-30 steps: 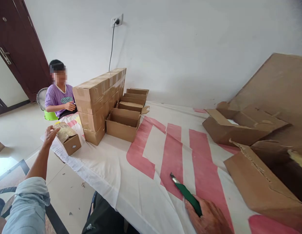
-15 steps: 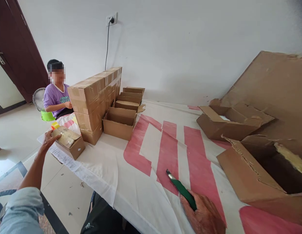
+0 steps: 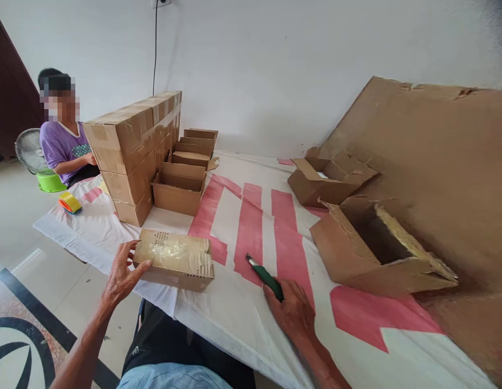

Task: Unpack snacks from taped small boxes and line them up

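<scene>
Taped cardboard box (image 3: pixel 174 259) now sits at the worktop's (image 3: pixel 235 319) near edge, with the open left hand (image 3: pixel 121 273) on its end. The right hand (image 3: pixel 291 310) still grips the green knife (image 3: pixel 265 276).

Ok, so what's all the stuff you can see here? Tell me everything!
taped brown cardboard box: one, brown, near edge of the cloth
green-handled utility knife: one, green, in the right hand
stack of sealed brown cardboard boxes: one stack, brown, far left of the cloth
open small cardboard boxes: several, brown, in a row beside the stack
torn large cardboard boxes: two, brown, right side
flat cardboard sheet: one, brown, tilted up at the right
red-striped white cloth: one, under everything
yellow tape roll: one, left on the cloth
person in purple shirt: one, behind the stack
left hand: touching the taped box's end
right hand: gripping the knife
</scene>
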`<move>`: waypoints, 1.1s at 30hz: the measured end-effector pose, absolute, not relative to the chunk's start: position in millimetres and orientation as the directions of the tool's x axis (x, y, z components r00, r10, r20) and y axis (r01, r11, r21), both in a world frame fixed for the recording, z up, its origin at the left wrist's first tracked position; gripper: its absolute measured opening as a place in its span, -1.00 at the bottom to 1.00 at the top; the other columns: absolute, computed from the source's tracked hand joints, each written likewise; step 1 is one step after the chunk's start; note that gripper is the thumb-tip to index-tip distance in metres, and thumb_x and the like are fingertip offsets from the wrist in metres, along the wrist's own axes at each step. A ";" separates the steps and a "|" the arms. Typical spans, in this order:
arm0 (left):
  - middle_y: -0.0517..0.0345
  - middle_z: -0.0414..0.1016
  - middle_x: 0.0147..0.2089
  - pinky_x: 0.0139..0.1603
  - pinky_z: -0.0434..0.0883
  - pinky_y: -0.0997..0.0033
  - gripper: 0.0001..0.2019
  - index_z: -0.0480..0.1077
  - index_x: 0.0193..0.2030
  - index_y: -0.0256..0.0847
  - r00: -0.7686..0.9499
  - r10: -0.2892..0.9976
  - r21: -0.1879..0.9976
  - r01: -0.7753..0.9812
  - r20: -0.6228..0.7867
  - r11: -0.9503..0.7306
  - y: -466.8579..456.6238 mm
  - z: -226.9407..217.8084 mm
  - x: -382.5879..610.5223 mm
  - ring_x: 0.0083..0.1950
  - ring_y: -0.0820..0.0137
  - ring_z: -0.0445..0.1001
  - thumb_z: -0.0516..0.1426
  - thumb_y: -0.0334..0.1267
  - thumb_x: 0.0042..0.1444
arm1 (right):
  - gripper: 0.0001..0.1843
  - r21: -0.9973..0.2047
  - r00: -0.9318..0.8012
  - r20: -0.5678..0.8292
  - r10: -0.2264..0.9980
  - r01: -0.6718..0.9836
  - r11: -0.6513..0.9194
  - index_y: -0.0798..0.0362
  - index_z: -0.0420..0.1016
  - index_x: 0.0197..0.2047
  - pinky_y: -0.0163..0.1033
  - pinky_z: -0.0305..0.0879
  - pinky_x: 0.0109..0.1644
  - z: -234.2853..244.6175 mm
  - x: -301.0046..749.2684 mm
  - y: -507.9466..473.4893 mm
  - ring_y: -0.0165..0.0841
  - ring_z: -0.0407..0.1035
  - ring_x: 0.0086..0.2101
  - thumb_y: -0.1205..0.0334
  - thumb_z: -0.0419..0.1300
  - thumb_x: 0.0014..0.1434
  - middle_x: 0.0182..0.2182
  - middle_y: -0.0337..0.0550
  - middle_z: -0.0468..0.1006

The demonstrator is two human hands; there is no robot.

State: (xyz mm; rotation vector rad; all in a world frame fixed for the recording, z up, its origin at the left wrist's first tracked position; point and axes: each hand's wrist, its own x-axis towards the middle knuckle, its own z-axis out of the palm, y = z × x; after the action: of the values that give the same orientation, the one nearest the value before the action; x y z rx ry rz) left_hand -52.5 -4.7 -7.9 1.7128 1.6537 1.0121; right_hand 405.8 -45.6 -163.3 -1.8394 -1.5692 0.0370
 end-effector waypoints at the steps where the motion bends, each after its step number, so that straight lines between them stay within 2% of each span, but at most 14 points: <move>1: -0.01 0.50 0.25 0.07 0.59 0.15 -0.46 0.48 0.25 0.03 -0.004 0.992 0.835 0.541 0.125 -0.103 -4.8 -7.8 -49.0 0.12 0.14 0.56 0.30 0.11 0.17 | -0.61 -0.533 0.273 0.397 0.876 0.846 -0.022 -0.02 0.50 -0.09 0.10 0.42 0.03 -161.2 405.0 -45.8 0.01 0.47 -0.09 -0.13 0.04 0.33 -0.18 0.06 0.61; 5: -0.03 0.47 0.37 0.12 0.60 0.15 -0.59 0.60 0.13 -0.02 0.100 0.992 0.907 0.408 0.073 -0.108 11.1 -3.3 -55.7 0.36 0.03 0.46 0.21 0.04 0.21 | -0.54 -0.620 0.339 0.327 0.882 0.781 -0.070 -0.03 0.50 -0.07 0.03 0.43 -0.06 -151.7 398.8 -45.5 -0.03 0.51 -0.13 -0.21 0.04 0.31 -0.19 -0.01 0.63; 9: 0.03 0.42 0.46 0.13 0.62 0.11 -0.64 0.66 -0.02 -0.07 0.187 0.982 0.953 0.297 0.001 -0.058 31.6 1.9 -70.6 0.38 -0.03 0.46 0.15 0.02 0.23 | -0.44 -0.797 0.409 0.221 0.885 0.599 -0.078 -0.01 0.52 -0.03 -0.03 0.45 -0.18 -135.5 380.2 -43.9 -0.10 0.54 -0.26 -0.33 0.12 0.27 -0.25 -0.04 0.68; 12: -0.02 0.49 0.36 0.20 0.58 0.09 -0.72 0.66 -0.12 -0.07 0.221 0.973 0.947 0.292 0.068 -0.133 38.4 -0.1 -71.8 0.36 -0.01 0.48 0.23 0.01 0.20 | -0.45 -0.941 0.378 0.116 0.919 0.336 -0.020 0.02 0.53 0.01 -0.02 0.53 -0.11 -115.8 355.8 -43.6 -0.10 0.60 -0.20 -0.31 0.19 0.30 -0.14 0.04 0.72; 14: -0.04 0.52 0.29 0.23 0.56 0.10 -0.76 0.65 -0.15 -0.07 0.223 0.968 0.938 0.296 0.115 -0.180 38.3 -3.8 -67.4 0.34 0.00 0.48 0.29 0.00 0.18 | -0.45 -0.982 0.323 0.072 0.944 0.187 0.011 0.02 0.53 0.03 0.00 0.56 -0.05 -101.0 338.0 -44.4 -0.09 0.63 -0.15 -0.30 0.21 0.32 -0.04 0.09 0.72; 16: -0.06 0.52 0.25 0.14 0.59 0.14 -0.76 0.63 -0.16 -0.07 0.236 0.964 0.935 0.297 0.123 -0.192 35.5 -7.7 -60.3 0.31 0.02 0.50 0.31 0.00 0.17 | -0.46 -0.993 0.275 0.060 0.960 0.110 0.031 0.01 0.54 0.03 0.01 0.58 -0.02 -87.8 322.8 -45.8 -0.10 0.63 -0.13 -0.31 0.20 0.34 -0.03 0.09 0.71; 19: -0.06 0.50 0.23 0.01 0.62 0.23 -0.77 0.60 -0.11 -0.07 0.261 0.960 0.921 0.338 0.106 -0.193 29.3 -11.3 -46.7 0.24 0.09 0.53 0.31 -0.04 0.18 | -0.46 -0.992 0.273 0.076 0.959 0.118 0.045 -0.01 0.56 0.06 -0.01 0.56 0.03 -75.0 310.4 -47.7 -0.11 0.60 -0.10 -0.31 0.20 0.35 -0.03 0.06 0.71; 23: 0.00 0.46 0.28 0.05 0.64 0.22 -0.71 0.59 0.03 -0.02 0.262 0.962 0.901 0.394 0.080 -0.182 23.7 -10.3 -27.2 0.26 0.13 0.51 0.27 -0.20 0.15 | -0.43 -0.982 0.348 0.100 0.932 0.186 0.036 0.00 0.56 0.09 -0.03 0.53 0.03 -71.8 312.4 -50.0 -0.07 0.56 -0.05 -0.31 0.21 0.32 -0.02 0.06 0.70; 27: -0.01 0.33 0.44 0.03 0.64 0.27 -0.76 0.59 -0.03 -0.04 0.287 0.957 0.928 0.341 0.049 -0.150 22.0 -7.4 -11.6 0.39 0.08 0.43 0.23 -0.27 0.15 | -0.43 -0.974 0.355 0.104 0.929 0.227 0.022 0.00 0.55 0.10 -0.02 0.52 0.05 -72.9 319.9 -54.6 -0.05 0.55 -0.01 -0.30 0.19 0.33 -0.01 0.06 0.70; 30: -0.06 0.31 0.45 0.05 0.62 0.29 -0.80 0.58 -0.04 -0.09 0.298 0.952 0.941 0.295 0.072 -0.163 19.8 -6.5 -5.3 0.48 0.03 0.34 0.22 -0.24 0.21 | -0.43 -0.962 0.364 0.126 0.923 0.271 0.025 0.00 0.55 0.09 0.01 0.51 0.07 -68.5 325.5 -56.7 -0.05 0.55 -0.01 -0.31 0.19 0.32 -0.01 0.05 0.70; 33: -0.04 0.32 0.45 0.12 0.59 0.24 -0.79 0.59 -0.03 -0.09 0.294 0.953 0.939 0.301 0.073 -0.165 16.9 -6.5 -2.2 0.45 0.04 0.37 0.25 -0.24 0.19 | -0.45 -0.953 0.370 0.150 0.917 0.299 0.035 0.00 0.56 0.03 -0.03 0.52 -0.02 -57.2 335.6 -54.7 -0.10 0.55 -0.12 -0.31 0.20 0.30 -0.11 0.00 0.71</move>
State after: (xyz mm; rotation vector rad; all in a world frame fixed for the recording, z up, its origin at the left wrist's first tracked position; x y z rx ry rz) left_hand -2.2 16.9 -6.5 1.6597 1.1593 0.9063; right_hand 335.6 -54.7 -57.2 -1.5048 -1.1469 0.6878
